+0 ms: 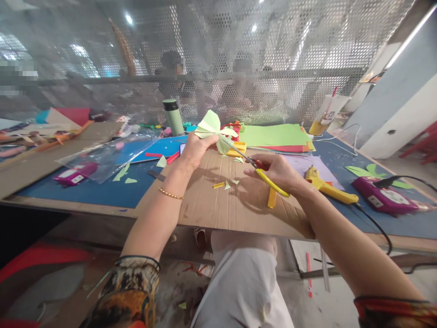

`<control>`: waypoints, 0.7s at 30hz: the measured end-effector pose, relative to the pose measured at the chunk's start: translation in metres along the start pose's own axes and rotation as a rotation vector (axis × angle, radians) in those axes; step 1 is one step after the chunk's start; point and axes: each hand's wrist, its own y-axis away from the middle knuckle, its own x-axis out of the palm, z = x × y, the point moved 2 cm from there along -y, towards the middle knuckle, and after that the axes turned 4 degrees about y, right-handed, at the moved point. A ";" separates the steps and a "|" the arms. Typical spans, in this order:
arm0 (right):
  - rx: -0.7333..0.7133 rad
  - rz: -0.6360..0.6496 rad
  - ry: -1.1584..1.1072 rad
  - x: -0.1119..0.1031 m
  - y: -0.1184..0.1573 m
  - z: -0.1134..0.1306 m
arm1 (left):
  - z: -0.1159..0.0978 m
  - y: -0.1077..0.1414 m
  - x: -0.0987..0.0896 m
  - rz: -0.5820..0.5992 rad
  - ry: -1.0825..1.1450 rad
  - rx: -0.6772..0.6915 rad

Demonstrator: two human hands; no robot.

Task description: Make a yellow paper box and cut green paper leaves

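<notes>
My left hand (197,148) pinches a folded piece of pale green paper (210,122) with several petal-like flaps, held above the cardboard sheet (208,205). In my right hand (275,171) is a pair of scissors (269,181) with yellow handles. Their blades point up and left, at the lower flap of the paper; whether they touch or cut it I cannot tell exactly. Small green paper scraps (235,181) and a yellow strip (219,185) lie on the cardboard below. Another yellow strip (272,198) lies under my right hand.
A yellow glue gun (331,187) with a cord lies right, beside a purple power socket box (384,195). Green paper sheets (273,136) are stacked behind. A green tumbler (173,118) and a drink cup (327,114) stand at the back. Left is another purple box (77,174).
</notes>
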 end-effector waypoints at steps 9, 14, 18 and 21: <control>-0.013 -0.066 0.086 -0.001 -0.001 0.000 | 0.005 -0.002 -0.003 -0.066 -0.033 -0.067; 0.148 -0.157 -0.311 0.000 -0.003 -0.002 | 0.004 0.002 0.004 -0.084 -0.042 -0.047; 0.191 -0.249 -0.629 0.007 -0.004 0.004 | 0.007 0.014 0.022 0.013 0.034 -0.075; 0.143 -0.212 -0.784 0.014 -0.005 0.006 | 0.007 0.024 0.033 0.057 0.060 -0.049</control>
